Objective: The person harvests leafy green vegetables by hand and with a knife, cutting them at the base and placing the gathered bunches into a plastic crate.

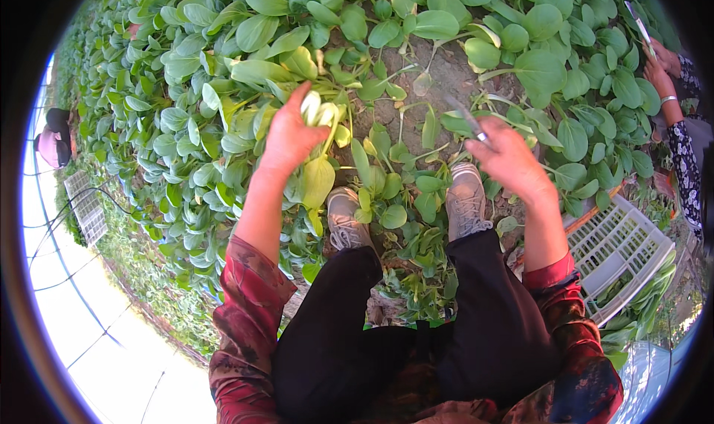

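Bok choy plants (201, 89) fill the bed across the upper view, left side through to right. Far left: person in pink and dark clothing (52, 140), beside a bright pale wall (104, 342) crossed by thin dark lines; grey slatted crate (85, 208) just below. Next, left hand (290, 137), under a red patterned sleeve (251, 297): half closed round a bok choy bunch (326, 113), thumb set apart from the forefinger, white stem ends between them, other fingers mostly hidden. Yellowing leaf (318, 181) hangs below that thumb. Centre: two grey lace-up shoes (465, 204) on the ground among low leaves, black trousers (327, 312) behind; bare soil (431, 74) ahead of them. Right of the soil, right hand (513, 160) is closed round the handle of a knife (465, 117), blade tip toward upper left, well apart from the bunch. Right: pale plastic crate (621, 249), tilted, greens (654, 294) along its outer side, blue sheeting (641, 383) below. Far right: co-worker's hands (658, 71) with a blade (639, 26), pale band on one wrist, dark floral sleeve (684, 175).
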`<move>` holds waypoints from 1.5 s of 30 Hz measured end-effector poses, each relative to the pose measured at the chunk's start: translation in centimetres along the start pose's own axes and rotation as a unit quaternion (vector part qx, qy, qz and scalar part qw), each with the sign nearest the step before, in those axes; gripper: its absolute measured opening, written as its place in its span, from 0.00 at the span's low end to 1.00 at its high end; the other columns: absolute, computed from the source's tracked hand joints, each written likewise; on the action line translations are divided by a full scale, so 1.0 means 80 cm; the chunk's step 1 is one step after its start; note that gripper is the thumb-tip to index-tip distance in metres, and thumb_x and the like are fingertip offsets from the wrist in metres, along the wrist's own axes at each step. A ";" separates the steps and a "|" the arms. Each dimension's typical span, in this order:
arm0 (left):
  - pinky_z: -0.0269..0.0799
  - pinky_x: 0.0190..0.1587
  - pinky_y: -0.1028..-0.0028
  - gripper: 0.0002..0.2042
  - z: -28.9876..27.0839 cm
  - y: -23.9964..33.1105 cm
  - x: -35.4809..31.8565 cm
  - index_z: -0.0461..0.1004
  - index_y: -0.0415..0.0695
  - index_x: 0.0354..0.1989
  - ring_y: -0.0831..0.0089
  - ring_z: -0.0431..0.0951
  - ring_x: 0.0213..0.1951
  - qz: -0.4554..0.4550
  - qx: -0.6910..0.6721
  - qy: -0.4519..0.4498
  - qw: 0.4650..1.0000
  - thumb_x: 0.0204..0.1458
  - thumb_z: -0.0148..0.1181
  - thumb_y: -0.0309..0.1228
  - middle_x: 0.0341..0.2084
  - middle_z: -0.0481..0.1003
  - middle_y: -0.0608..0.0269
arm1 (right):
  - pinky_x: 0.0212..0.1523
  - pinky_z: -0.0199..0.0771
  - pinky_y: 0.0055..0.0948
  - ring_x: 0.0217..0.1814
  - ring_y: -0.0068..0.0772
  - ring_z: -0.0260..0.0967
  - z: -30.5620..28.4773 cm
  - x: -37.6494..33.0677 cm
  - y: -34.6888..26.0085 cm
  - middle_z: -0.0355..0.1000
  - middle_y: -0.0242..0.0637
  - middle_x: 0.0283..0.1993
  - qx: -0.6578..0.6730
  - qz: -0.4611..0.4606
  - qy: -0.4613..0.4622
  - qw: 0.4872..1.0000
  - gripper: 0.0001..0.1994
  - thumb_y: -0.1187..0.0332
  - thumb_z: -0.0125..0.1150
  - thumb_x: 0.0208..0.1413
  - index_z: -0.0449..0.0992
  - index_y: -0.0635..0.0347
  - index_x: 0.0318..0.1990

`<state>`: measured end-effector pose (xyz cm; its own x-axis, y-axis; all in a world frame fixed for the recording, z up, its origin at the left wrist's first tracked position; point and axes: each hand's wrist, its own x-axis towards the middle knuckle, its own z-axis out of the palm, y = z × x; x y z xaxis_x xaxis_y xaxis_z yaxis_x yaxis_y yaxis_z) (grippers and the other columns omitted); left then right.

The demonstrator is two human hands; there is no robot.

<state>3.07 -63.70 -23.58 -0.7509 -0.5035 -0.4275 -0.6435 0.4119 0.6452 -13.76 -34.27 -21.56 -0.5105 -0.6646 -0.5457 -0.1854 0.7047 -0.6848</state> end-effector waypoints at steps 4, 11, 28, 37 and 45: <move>0.74 0.41 0.62 0.35 0.029 0.002 -0.023 0.59 0.43 0.61 0.54 0.78 0.35 -0.001 0.212 -0.034 0.977 0.39 0.59 0.33 0.32 0.77 0.47 | 0.42 0.68 0.42 0.40 0.53 0.68 0.058 0.024 -0.032 0.68 0.50 0.36 0.137 -0.089 -0.057 0.985 0.12 0.65 0.53 0.57 0.67 0.65 0.42; 0.73 0.41 0.61 0.35 0.038 -0.004 -0.046 0.61 0.47 0.60 0.52 0.77 0.35 -0.022 0.200 -0.056 0.978 0.37 0.62 0.34 0.32 0.77 0.49 | 0.39 0.69 0.48 0.39 0.59 0.70 0.127 0.105 -0.041 0.72 0.54 0.35 -0.035 -0.095 -0.099 0.990 0.13 0.61 0.48 0.59 0.65 0.63 0.43; 0.70 0.47 0.73 0.29 0.006 -0.054 -0.026 0.69 0.40 0.53 0.71 0.77 0.38 -0.068 -0.151 -0.037 0.986 0.36 0.67 0.25 0.37 0.77 0.58 | 0.44 0.68 0.47 0.41 0.59 0.69 0.155 0.170 -0.038 0.72 0.56 0.35 -0.108 -0.082 -0.148 0.980 0.15 0.62 0.47 0.56 0.68 0.66 0.43; 0.68 0.50 0.76 0.30 -0.017 -0.012 -0.056 0.70 0.39 0.53 0.76 0.74 0.41 -0.118 -0.375 -0.126 0.911 0.34 0.64 0.17 0.40 0.76 0.65 | 0.14 0.57 0.17 0.14 0.13 0.56 0.126 0.080 -0.044 0.65 0.23 0.23 0.506 0.027 -0.061 0.860 0.18 0.64 0.63 0.53 0.70 0.60 0.50; 0.70 0.50 0.71 0.39 -0.005 0.043 -0.079 0.62 0.33 0.58 0.65 0.76 0.44 -0.124 -0.489 -0.206 0.838 0.29 0.65 0.21 0.43 0.75 0.53 | 0.14 0.55 0.14 0.13 0.13 0.57 0.070 0.025 -0.052 0.68 0.24 0.21 0.563 0.024 -0.055 0.824 0.14 0.71 0.66 0.50 0.74 0.61 0.44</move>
<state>5.62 -59.44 -18.37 -0.7295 -0.0930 -0.6776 -0.5086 -0.5886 0.6284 -9.27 -39.89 -22.53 -0.4036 -0.7049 -0.5833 0.7611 0.0952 -0.6416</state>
